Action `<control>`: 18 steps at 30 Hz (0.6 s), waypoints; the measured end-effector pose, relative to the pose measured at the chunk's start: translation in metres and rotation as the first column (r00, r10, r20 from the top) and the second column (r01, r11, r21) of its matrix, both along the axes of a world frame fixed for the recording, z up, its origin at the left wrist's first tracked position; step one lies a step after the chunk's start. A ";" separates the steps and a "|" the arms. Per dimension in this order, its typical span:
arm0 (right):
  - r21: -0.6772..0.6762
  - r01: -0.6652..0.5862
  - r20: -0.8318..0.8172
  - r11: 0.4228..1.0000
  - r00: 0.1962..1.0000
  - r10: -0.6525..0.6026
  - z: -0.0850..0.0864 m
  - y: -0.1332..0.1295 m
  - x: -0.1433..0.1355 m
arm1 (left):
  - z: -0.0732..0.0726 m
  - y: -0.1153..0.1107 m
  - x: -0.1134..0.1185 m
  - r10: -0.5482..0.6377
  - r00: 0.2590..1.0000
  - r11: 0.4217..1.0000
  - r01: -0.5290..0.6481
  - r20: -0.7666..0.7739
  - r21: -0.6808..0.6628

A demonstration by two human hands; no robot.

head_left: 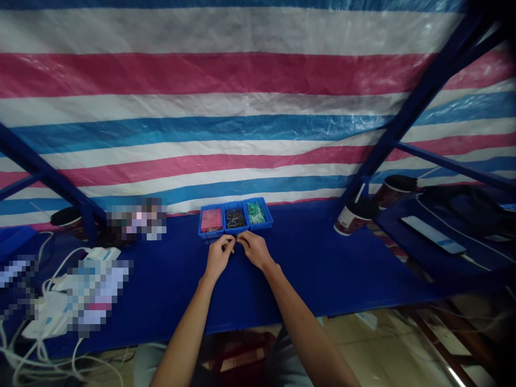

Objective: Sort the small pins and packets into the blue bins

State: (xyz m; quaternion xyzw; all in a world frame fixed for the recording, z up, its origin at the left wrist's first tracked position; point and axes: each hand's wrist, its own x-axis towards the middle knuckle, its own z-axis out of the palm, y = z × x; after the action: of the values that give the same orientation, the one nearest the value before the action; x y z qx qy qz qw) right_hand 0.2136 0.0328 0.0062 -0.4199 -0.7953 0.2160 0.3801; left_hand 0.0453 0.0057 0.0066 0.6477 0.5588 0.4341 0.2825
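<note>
At ctr of blue table [322,263], near side of 3 bins set side by side: L hand [220,255] & R hand [253,248], nearly touching; digits curled, thumb & index tips drawn close; pc. btwn them, if any, too small to make out, can't tell if pinching

Mid bin [233,204]: dark thin pcs [235,219], heaped; prob. metal, stiff, light singly, slick, hard to break; best taken by the shank, tip-pinch, one at a time; tangle likely

L bin [210,235]: red flat pcs [212,217]; prob. light, material unclear

R bin [265,224]: green-white pcs [256,213]; prob. light plastic, slippery

Surroundings: lidded cup [349,219] to R, phone [433,234] beyond; white power strips [52,312] & cords far L; striped sheet [242,75] behind; bin walls only obstacle near hands
</note>
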 end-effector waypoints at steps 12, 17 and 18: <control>-0.026 -0.004 -0.191 1.000 0.982 -0.002 -0.009 0.007 -0.001 | 0.000 -0.001 0.000 0.035 0.996 0.999 -0.036 0.085 0.012; -0.036 0.010 -0.230 0.999 0.973 -0.018 -0.008 0.006 -0.003 | 0.000 -0.001 0.001 0.000 0.995 1.000 0.002 0.098 -0.025; -0.037 0.008 -0.236 0.999 0.972 -0.017 -0.008 0.006 -0.003 | 0.000 -0.001 0.001 -0.010 0.996 0.999 0.012 0.086 -0.032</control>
State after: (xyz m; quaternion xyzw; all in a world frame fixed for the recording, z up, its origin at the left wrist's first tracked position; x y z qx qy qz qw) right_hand 0.2107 0.0387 -0.0014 -0.4028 -0.7379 0.2761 0.4659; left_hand 0.0461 0.0051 0.0070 0.6270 0.5496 0.4507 0.3189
